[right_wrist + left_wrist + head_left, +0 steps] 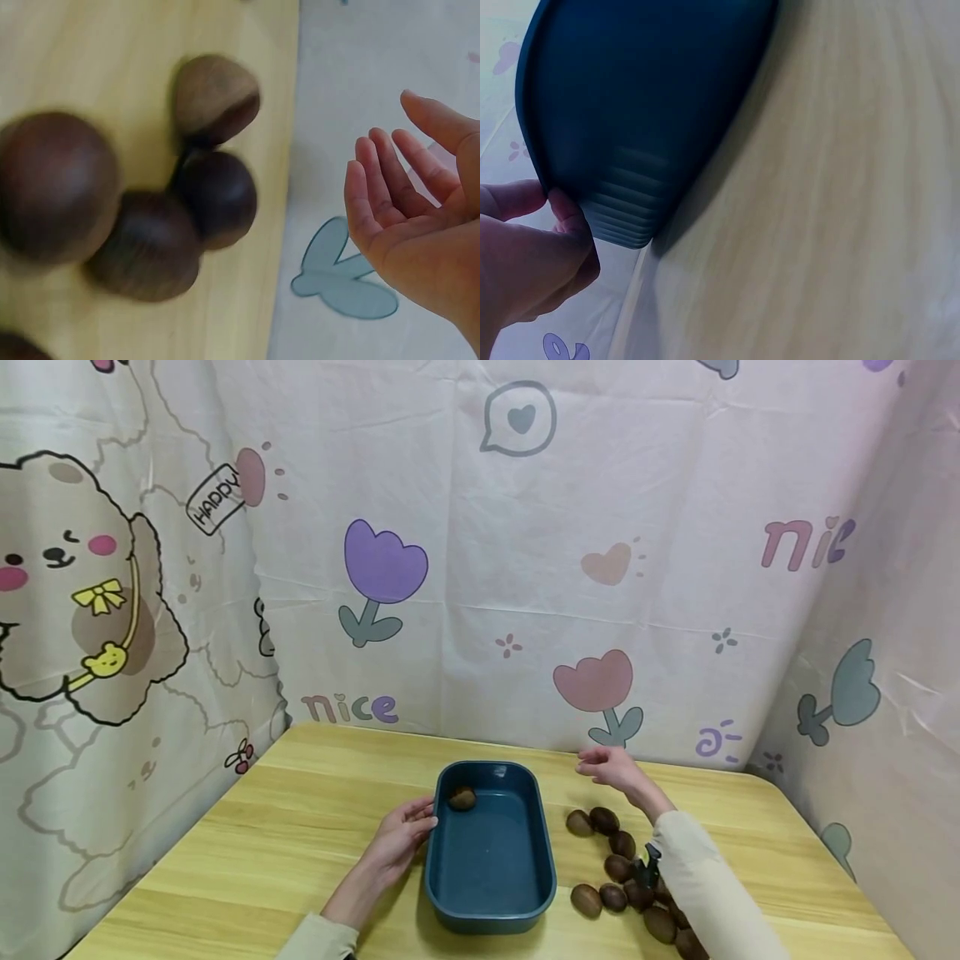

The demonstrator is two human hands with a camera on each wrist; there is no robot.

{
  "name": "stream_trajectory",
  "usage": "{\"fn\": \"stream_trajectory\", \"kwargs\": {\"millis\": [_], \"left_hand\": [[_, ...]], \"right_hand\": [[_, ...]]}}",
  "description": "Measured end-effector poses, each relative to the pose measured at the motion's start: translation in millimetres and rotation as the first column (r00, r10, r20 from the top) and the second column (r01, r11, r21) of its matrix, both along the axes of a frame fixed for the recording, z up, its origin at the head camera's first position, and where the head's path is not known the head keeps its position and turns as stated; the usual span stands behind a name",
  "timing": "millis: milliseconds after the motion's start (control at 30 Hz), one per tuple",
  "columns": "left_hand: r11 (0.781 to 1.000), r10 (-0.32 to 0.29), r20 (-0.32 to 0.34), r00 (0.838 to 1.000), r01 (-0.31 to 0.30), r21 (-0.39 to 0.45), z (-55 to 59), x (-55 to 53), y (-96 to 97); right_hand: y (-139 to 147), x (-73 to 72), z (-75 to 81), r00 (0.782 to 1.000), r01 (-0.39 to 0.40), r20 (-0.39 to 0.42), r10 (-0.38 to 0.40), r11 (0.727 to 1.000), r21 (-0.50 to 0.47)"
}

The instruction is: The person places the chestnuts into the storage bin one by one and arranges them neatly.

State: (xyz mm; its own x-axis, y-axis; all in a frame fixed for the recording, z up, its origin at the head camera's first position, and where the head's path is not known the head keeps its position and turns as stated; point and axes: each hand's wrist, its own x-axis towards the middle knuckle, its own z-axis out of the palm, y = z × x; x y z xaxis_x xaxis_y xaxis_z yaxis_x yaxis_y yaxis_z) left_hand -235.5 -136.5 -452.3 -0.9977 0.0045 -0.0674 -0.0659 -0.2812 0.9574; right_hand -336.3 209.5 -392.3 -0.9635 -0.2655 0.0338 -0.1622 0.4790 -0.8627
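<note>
A dark blue rectangular container (491, 914) stands on the table, with a single brown chestnut (462, 798) in its far left corner. My left hand (401, 842) holds the container's left side; the left wrist view shows thumb and finger (570, 214) pinching at its rim. Right of the container, several chestnuts (587, 901) lie in a loose curved group. Above and beyond them hovers my right hand (613, 770), its fingers relaxed. Nothing lies in its palm in the right wrist view, where chestnuts (146, 244) appear blurred. The right sleeve hides part of the group.
The light wood-grain table (300, 827) ends at a printed white curtain (487, 568) behind, with more curtain at the left and right. A small dark object (647, 864) shows at the right sleeve's cuff, over the chestnuts.
</note>
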Motion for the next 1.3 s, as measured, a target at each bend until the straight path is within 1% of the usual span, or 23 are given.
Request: {"fn": "stream_trajectory", "kwargs": {"millis": [133, 333, 500, 633, 767, 933, 1133, 1300], "left_hand": [[1.000, 0.000, 0.001, 1.000, 0.000, 0.002, -0.2, 0.2, -0.6], [1.000, 0.000, -0.002, 1.000, 0.000, 0.008, -0.7, 0.8, -0.6], [1.000, -0.006, -0.010, 1.000, 0.006, 0.007, -2.2, 0.8, -0.6], [1.000, -0.002, -0.008, 1.000, 0.002, 0.009, -2.8, 0.4, -0.7], [1.000, -0.001, -0.012, 1.000, 0.001, 0.016, -2.3, 0.0, -0.9], [1.000, -0.012, -0.025, 1.000, 0.012, 0.020, -2.1, 0.4, -0.7], [1.000, -0.008, -0.026, 1.000, 0.009, 0.023, -2.3, 1.0, -0.7], [1.000, -0.017, -0.038, 0.999, 0.018, 0.022, -3.7, 0.5, -1.1]], "right_hand": [[11, 6.4, -7.4, 1.000, -0.015, -0.005, 0.015, 1.000, 0.017], [25, 15.5, -19.3, 1.000, -0.013, 0.000, 0.013, 0.999, 0.050], [33, 22.2, -28.9, 1.000, 0.024, 0.018, -0.025, 0.998, 0.053], [38, 27.3, -36.2, 0.998, 0.052, 0.040, -0.053, 0.998, 0.031], [40, 32.2, -41.3, 0.997, 0.050, 0.066, -0.051, 0.999, 0.022], [41, 36.3, -45.3, 0.995, 0.054, 0.078, -0.057, 0.998, 0.039], [37, 37.0, -47.8, 0.998, 0.046, 0.048, -0.049, 0.997, 0.060], [32, 37.7, -51.7, 0.997, 0.073, 0.021, -0.076, 0.992, 0.107]]}}
